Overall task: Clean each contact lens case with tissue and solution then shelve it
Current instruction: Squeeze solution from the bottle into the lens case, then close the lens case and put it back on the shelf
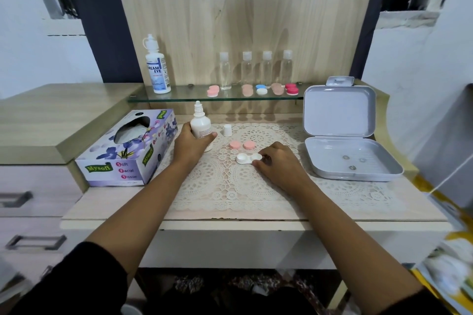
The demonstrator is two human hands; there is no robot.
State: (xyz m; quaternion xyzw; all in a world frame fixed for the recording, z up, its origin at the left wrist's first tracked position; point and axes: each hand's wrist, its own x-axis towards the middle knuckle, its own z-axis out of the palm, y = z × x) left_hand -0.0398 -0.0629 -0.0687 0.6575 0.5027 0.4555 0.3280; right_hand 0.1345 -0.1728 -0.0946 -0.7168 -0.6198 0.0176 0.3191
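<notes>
Lace mat [230, 186] mid-desk, tissue box [128, 148] on its left. I see the left hand [192, 146] wrapped round the uncapped solution bottle [201, 124], upright. Right hand [279, 163] pinches the right end of the open lens case [248, 158]. The case's long axis runs left-right between the hands, nearer the right. Pink caps [242, 145] just behind.

1. Lace mat [230, 186] spread flat across the pale surface [358, 215].
2. Right end: a grey box [339, 110] stands open, lid upright. Three small round bits [352, 168] lie in its tray.
3. Up behind, four clear bottles [247, 69] with white caps stand upright in a row against the wood panel [243, 7].
4. Far left, drawers [33, 194] with metal handles [35, 241].
5. Lower right, blurred yellow printed packaging [450, 271].
</notes>
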